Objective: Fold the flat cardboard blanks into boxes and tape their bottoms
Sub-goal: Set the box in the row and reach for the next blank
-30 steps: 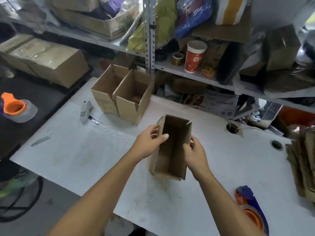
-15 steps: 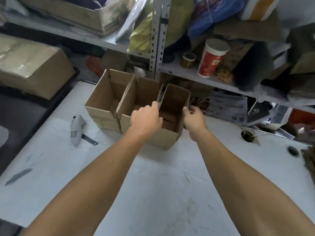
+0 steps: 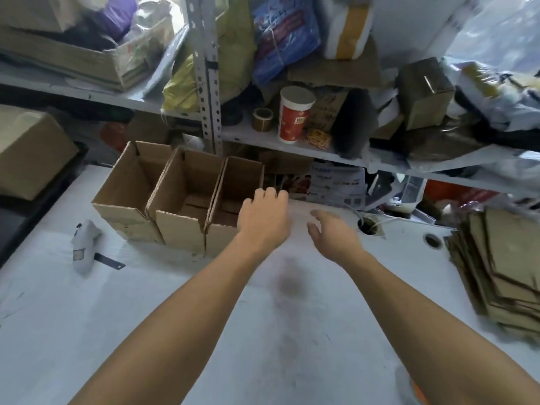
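Observation:
Three folded cardboard boxes stand open side by side at the back of the white table (image 3: pixel 204 317); the rightmost box (image 3: pixel 233 188) touches its neighbour (image 3: pixel 187 188). My left hand (image 3: pixel 264 217) hovers over that box's right wall with loosely curled fingers and holds nothing that I can see. To the right of the box, my right hand (image 3: pixel 330 232) is spread above the table, apart from everything. A stack of flat cardboard blanks (image 3: pixel 496 273) lies at the table's right edge.
A grey box cutter (image 3: pixel 84 247) lies left of the boxes. Two cable holes (image 3: pixel 368 228) sit in the table's back right. Crowded metal shelves (image 3: pixel 292 147) rise right behind the boxes, with a red cup (image 3: pixel 295 115) and a tape roll (image 3: pixel 262 118).
The third box was carried from mid-table to the back and set beside the other two. Both hands have let go of it and shifted right; the view moved closer.

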